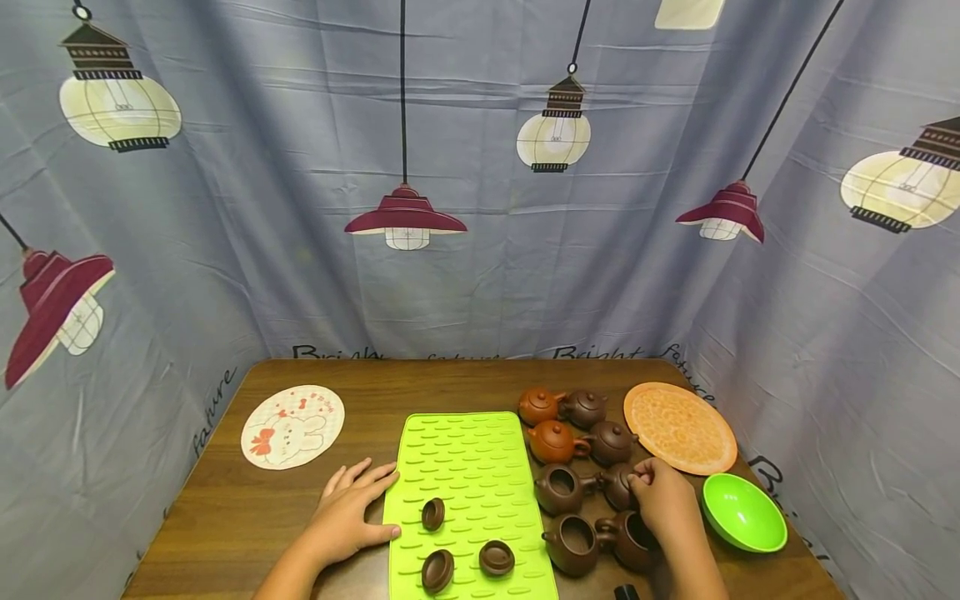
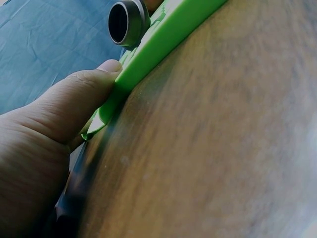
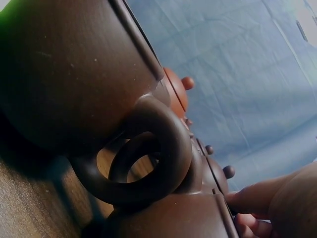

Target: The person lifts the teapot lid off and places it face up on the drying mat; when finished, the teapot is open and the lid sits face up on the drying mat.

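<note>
My left hand (image 1: 341, 517) lies with spread fingers at the left edge of a lime-green mat (image 1: 472, 467); thumb and fingertips touch it. Three brown teapot lids (image 1: 432, 514) rest on the mat, one of them near the thumb in the left wrist view. On the right, my right hand (image 1: 667, 500) pinches the top of a brown teapot lid (image 1: 628, 477) on a small brown teapot (image 1: 617, 493); the fingers hide its knob. Beside it, a brown teapot (image 1: 558, 492) stands without a lid. Nearer the front are two more lidless brown teapots (image 1: 573, 546).
Behind stand two orange-brown teapots (image 1: 553, 443) and two dark brown teapots (image 1: 611, 443), all lidded. A green bowl (image 1: 744, 512) and a round orange mat (image 1: 680, 427) lie far right. A round rabbit-print mat (image 1: 292, 427) is at left. A small black object (image 1: 626, 592) shows at the front.
</note>
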`<state>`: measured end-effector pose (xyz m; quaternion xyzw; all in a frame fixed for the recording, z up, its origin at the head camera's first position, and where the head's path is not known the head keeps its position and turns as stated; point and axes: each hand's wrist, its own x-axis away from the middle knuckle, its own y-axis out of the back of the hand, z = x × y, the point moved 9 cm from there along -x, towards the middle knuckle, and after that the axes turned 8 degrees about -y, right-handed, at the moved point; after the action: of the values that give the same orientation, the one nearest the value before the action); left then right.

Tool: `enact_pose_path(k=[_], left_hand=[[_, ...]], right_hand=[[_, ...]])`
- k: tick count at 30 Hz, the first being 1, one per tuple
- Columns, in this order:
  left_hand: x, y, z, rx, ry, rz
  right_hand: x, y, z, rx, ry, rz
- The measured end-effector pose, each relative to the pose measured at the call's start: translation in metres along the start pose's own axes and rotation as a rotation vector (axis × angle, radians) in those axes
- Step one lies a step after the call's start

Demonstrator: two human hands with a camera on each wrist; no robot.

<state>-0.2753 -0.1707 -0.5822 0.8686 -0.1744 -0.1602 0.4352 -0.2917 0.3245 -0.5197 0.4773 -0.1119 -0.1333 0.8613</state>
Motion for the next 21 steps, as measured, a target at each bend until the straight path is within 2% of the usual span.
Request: enact_pose_path(k=[12,21], left_hand=[[-0.0007,0.0006,0.0016,-0.01,0.008,0.002],[0.0002,-0.0001,0.001,-0.011,0.004,0.0]], right_hand=[[0.0028,0.0069,0.0036,-0.037,0.014,-0.037],[0.0064,0.0048,0.0086,-0.165,-0.009,0.004]])
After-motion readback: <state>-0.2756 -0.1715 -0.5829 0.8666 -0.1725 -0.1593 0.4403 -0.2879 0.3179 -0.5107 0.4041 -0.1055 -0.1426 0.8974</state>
